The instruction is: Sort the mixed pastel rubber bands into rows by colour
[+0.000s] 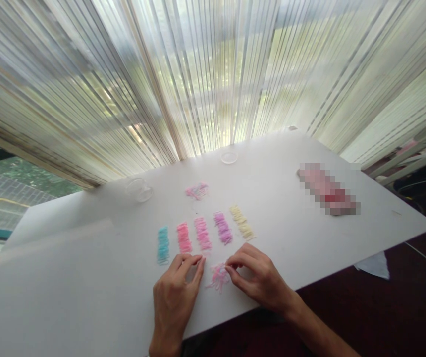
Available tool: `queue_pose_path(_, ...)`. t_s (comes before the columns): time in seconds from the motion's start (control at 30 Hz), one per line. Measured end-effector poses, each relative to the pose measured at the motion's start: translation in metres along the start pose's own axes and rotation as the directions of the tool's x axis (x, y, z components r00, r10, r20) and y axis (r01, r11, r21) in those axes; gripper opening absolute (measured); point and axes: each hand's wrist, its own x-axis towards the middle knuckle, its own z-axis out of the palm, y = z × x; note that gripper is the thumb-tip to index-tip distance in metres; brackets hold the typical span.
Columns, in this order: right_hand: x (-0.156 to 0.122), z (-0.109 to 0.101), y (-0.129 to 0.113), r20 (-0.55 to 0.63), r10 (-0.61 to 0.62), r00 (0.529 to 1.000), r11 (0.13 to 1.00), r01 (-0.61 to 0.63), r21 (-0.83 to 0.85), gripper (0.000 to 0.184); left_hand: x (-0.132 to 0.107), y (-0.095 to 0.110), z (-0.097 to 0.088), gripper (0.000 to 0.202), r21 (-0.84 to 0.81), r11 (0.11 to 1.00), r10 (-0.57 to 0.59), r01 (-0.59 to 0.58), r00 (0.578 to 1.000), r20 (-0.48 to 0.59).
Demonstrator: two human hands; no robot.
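Observation:
My left hand (178,292) is closed in a pinch just below the rows, thumb and index fingertips together; whatever it may hold is too small to make out. My right hand (259,275) pinches at the edge of a loose pile of thin pink and pale pieces (218,278). What lies between those fingertips is hidden. Beyond my hands, small thin pieces are laid in neat colour rows: a blue row (163,245), a coral-pink row (184,238), a light pink row (202,233), a purple row (222,228) and a yellow row (241,222).
Another mixed pile of thin pieces (197,191) lies behind the rows. A clear plastic container (139,190) and a round clear lid (229,157) are farther back on the white table (68,277). At the right lies a blurred-out pinkish item (326,191). String curtains (213,74) hang behind.

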Motion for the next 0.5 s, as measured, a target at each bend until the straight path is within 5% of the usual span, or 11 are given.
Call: queue_pose_path(0.5,-0.001,0.0,0.001,-0.012,0.003,1.0,1.0,-0.004,-0.007,0.009,0.005,0.006,0.013,0.03,0.02,0.998,0.059,-0.06,0.996,0.071)
